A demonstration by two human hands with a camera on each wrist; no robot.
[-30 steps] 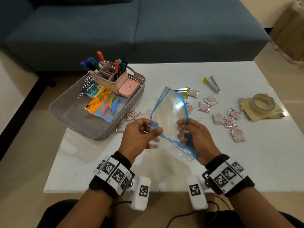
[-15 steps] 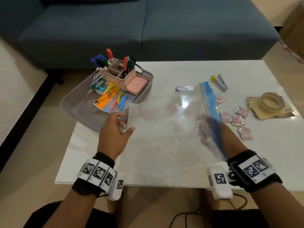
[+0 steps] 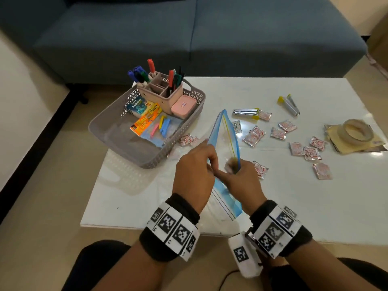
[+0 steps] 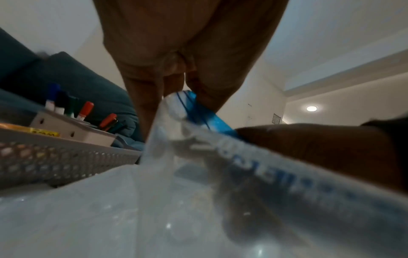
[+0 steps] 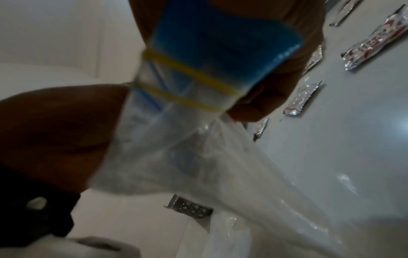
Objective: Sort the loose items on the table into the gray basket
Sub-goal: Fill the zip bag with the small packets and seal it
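A clear zip bag [image 3: 225, 141] with a blue top band is held up over the white table [image 3: 315, 206], mouth upward. My left hand [image 3: 195, 169] pinches one lip of the mouth, and my right hand [image 3: 241, 177] pinches the other. The left wrist view shows the blue lip of the zip bag [image 4: 198, 111] between my fingers. In the right wrist view the blue band and yellow lines of the zip bag [image 5: 212, 57] run through my fingers. The gray basket [image 3: 117, 131] stands at the left. Several red-and-silver sachets [image 3: 254, 135] lie loose to the right.
The basket holds a pink organiser [image 3: 161, 93] with markers, a pink case [image 3: 183, 106] and packets. Two metal clips [image 3: 245, 111] [image 3: 289, 104] lie on the table's far side. A tape roll [image 3: 354, 131] rests on tan sheets at the right. A blue sofa [image 3: 189, 34] stands behind.
Half a second ago the bag was spread wide between my hands. Now my hands have come together near the table's front and hold the bag's mouth narrow and upright.
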